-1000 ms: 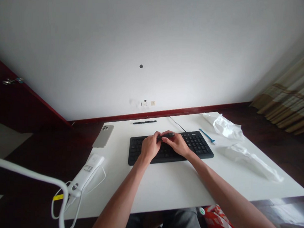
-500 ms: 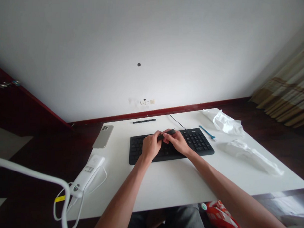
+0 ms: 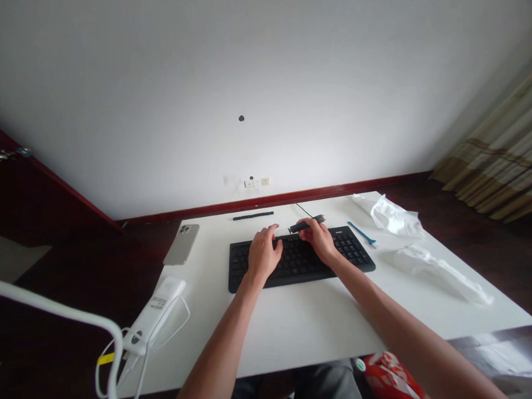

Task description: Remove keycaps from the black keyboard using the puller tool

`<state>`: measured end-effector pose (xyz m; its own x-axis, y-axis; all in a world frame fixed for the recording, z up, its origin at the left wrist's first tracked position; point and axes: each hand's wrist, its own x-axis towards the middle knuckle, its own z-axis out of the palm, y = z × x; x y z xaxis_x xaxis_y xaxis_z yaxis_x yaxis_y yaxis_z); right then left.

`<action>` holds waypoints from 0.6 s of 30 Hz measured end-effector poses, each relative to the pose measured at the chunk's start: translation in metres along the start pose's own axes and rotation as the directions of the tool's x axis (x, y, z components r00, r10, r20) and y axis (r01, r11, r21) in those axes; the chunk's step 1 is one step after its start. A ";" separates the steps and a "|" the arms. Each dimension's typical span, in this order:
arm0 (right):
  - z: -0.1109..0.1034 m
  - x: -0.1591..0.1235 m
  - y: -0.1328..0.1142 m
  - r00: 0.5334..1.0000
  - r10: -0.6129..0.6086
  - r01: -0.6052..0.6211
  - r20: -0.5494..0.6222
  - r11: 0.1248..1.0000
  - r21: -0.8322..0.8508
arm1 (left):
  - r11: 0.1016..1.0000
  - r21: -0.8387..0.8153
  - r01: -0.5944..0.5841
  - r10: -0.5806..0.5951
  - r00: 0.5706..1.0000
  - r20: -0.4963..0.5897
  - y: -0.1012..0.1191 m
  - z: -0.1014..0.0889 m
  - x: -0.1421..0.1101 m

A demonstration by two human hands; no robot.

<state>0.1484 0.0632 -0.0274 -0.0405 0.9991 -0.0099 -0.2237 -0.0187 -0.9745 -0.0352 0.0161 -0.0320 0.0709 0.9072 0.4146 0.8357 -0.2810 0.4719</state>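
Observation:
A black keyboard (image 3: 289, 270) lies on the white table, with both my hands above it. My right hand (image 3: 319, 239) is closed around a slim black stick-like object (image 3: 297, 227), tilted with its right end higher; its exact kind is too small to make out. A narrow tip at the object's left end points towards my left hand (image 3: 264, 252). That hand is over the keyboard's left half, thumb and forefinger apart, with nothing visible held between them. Its other fingers are partly hidden.
Behind the keyboard lies a black ribbed strip (image 3: 253, 216). A phone (image 3: 181, 244) and a white power strip (image 3: 155, 312) with cords are on the left. On the right are a blue brush-like tool (image 3: 361, 234) and crumpled white plastic wrappers (image 3: 391, 216). A thin cable runs behind the keyboard.
My hands have moved apart. The right hand has drawn the black object up and to the right, while the left hand's fingers have opened and released it.

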 end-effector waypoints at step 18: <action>-0.014 0.035 0.013 0.912 -0.408 0.318 -0.042 0.768 -0.555 | 0.998 0.056 -0.030 0.021 0.989 0.149 -0.004 0.005 -0.003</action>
<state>0.1573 0.0987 -0.0440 0.0950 0.9203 0.3794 0.3560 0.3245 -0.8763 -0.0356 0.0159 -0.0391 0.1687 0.9377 0.3039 0.8624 -0.2897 0.4151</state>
